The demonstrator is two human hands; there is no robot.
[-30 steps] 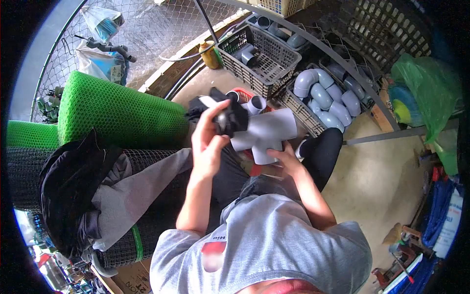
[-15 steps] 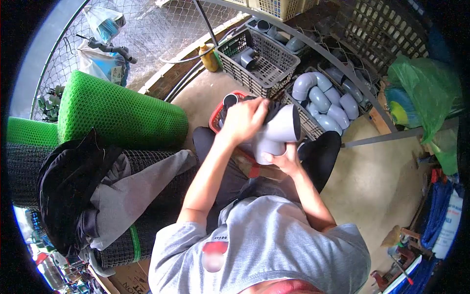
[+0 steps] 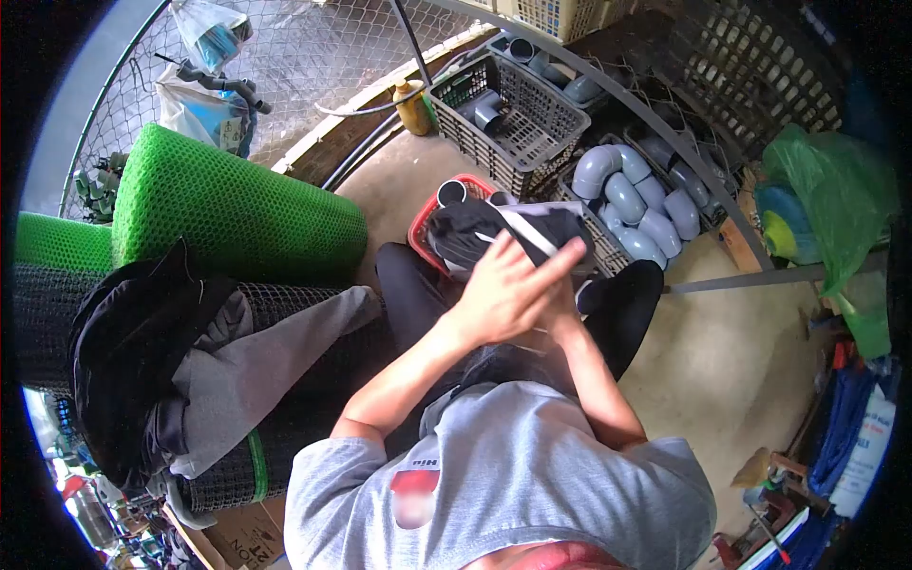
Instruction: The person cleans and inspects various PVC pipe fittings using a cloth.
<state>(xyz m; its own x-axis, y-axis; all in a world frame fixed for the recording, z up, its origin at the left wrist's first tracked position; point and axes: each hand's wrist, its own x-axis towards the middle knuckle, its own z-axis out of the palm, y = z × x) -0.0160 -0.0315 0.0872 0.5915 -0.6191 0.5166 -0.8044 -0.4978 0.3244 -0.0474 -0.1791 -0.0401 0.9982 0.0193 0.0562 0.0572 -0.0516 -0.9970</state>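
A black cloth (image 3: pixel 458 233) with a white stripe is bunched in front of me, low over my lap. My left hand (image 3: pixel 503 294) is closed at its near edge, its thumb stretched to the right. My right hand (image 3: pixel 562 309) is close against the left one and mostly behind it, so its fingers are hidden. The grey pipe fitting shows at most as a pale edge behind the cloth. Under the cloth stands a red basket (image 3: pixel 419 228), with the round open end of a grey pipe piece (image 3: pixel 451 193) showing in it.
A black crate (image 3: pixel 532 142) holds a grey fitting; beside it, grey elbow fittings (image 3: pixel 624 198) are piled in another crate. Green mesh rolls (image 3: pixel 237 204) and a grey-and-black garment (image 3: pixel 247 380) lie at left. A metal bar (image 3: pixel 722 283) crosses at right. A yellow bottle (image 3: pixel 412 109) stands behind.
The large grey pipe fitting, held in plain sight before, is now almost wholly hidden. The black cloth has spread out in front, and my left hand has moved down and right, against my right hand.
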